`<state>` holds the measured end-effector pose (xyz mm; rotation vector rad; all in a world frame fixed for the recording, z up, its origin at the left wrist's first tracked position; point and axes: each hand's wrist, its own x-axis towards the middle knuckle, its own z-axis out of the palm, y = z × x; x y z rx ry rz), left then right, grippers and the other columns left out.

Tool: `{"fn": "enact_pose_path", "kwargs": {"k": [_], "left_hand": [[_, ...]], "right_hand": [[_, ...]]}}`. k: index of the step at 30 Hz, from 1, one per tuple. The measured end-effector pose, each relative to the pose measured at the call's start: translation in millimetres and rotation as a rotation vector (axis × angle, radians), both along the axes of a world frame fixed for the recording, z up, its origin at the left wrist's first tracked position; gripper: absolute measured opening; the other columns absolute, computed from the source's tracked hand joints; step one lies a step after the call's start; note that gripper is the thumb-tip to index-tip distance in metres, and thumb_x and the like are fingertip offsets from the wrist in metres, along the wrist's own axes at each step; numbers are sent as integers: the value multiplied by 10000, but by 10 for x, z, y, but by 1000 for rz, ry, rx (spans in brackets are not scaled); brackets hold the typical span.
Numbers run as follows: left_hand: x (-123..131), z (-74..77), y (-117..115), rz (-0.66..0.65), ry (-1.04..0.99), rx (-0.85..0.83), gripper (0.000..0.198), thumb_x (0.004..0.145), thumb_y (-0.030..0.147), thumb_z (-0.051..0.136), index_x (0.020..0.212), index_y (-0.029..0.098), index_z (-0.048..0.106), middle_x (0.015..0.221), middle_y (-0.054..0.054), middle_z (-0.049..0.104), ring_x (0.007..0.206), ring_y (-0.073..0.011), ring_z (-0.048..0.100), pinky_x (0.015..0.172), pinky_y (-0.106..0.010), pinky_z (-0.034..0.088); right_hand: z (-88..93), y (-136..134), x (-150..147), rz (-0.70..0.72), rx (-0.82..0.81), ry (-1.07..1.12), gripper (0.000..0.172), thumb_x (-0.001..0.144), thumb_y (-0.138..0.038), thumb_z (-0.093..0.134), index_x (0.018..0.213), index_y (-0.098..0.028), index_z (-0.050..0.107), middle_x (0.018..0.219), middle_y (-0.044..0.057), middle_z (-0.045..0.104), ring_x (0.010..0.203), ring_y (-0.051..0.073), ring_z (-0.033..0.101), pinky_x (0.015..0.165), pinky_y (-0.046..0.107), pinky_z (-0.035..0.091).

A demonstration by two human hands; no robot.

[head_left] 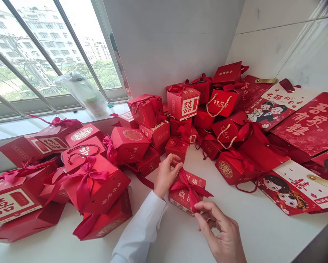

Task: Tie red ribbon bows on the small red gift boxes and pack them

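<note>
A small red gift box (187,191) with a red satin ribbon (187,184) lies on the white counter (243,226) between my hands. My left hand (166,174) is at the box's far side, its fingertips pinched on the ribbon's upper end. My right hand (218,230) is at the near corner, with finger and thumb pinching the ribbon against the box. A white sleeve (139,230) covers my left forearm. The box's underside is hidden.
Several red gift boxes and bags with ribbons and gold cords (185,117) are heaped along the wall and at left. Red printed cards with cartoon couples (292,186) lie at right. A plastic bag (81,91) sits on the window sill (70,115).
</note>
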<state>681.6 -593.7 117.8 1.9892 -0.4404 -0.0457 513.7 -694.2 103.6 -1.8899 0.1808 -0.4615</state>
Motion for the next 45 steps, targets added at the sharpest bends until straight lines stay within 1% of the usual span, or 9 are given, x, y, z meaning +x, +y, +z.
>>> {"fn": "enact_pose_path", "kwargs": {"k": [3,7,13,20,25,30,34,40,45], "left_hand": [[-6,2,9,-14,-9,17,129,804,278,544,871,182,599,731,27,600,601,-95,494,574,-209,362],[-4,-5,22,-40,-23,37,131,807,291,546,864,184,597,682,42,562,590,-93,473,573,-206,353],[5,-7,37,-52,-35,57,137,806,286,537,862,181,603,663,39,544,590,-97,458,576,-214,349],[9,-35,26,-35,-19,23,144,818,286,530,910,187,580,715,28,571,616,-104,497,583,-215,375],[-30,153,105,-12,-122,20,121,850,272,514,909,185,573,842,-12,604,749,-130,557,647,-224,408],[-203,441,221,-312,-251,206,129,816,300,615,740,196,629,754,-5,606,752,-143,529,727,-252,400],[-333,505,239,-497,-293,385,120,813,252,625,715,199,667,740,-24,598,762,-162,490,695,-262,387],[-438,525,225,-403,-346,437,124,865,226,552,779,192,634,817,-33,584,833,-176,470,724,-265,396],[-563,453,176,-366,-315,477,117,867,207,542,831,209,654,828,-36,578,840,-183,466,730,-274,409]], "right_hand": [[20,-53,10,-17,-196,-125,89,877,-229,522,884,-227,611,757,5,651,578,119,598,549,202,491],[79,-126,59,40,-446,-339,195,845,-87,515,947,-227,606,780,21,662,746,163,632,688,253,526],[79,-159,59,94,-587,-365,252,846,-53,467,998,-209,593,870,50,658,772,157,669,710,227,538],[56,-107,53,172,-577,-316,223,864,-64,424,951,-197,580,722,16,634,594,119,637,584,189,506],[111,-127,13,132,-506,-293,169,863,-95,480,962,-208,557,691,-2,599,555,108,583,552,190,486],[104,-158,3,37,-486,-247,183,882,-180,498,1052,-205,562,787,28,593,620,129,583,559,218,491],[59,-172,8,73,-539,-247,128,889,-214,496,862,-213,621,729,20,581,657,142,609,591,220,510],[72,-249,-46,38,-492,-260,141,895,-224,506,1001,-211,599,822,41,620,695,143,623,620,213,519],[-4,-279,-59,157,-480,-257,141,905,-241,496,927,-220,633,768,35,633,695,157,631,621,225,521]]}}
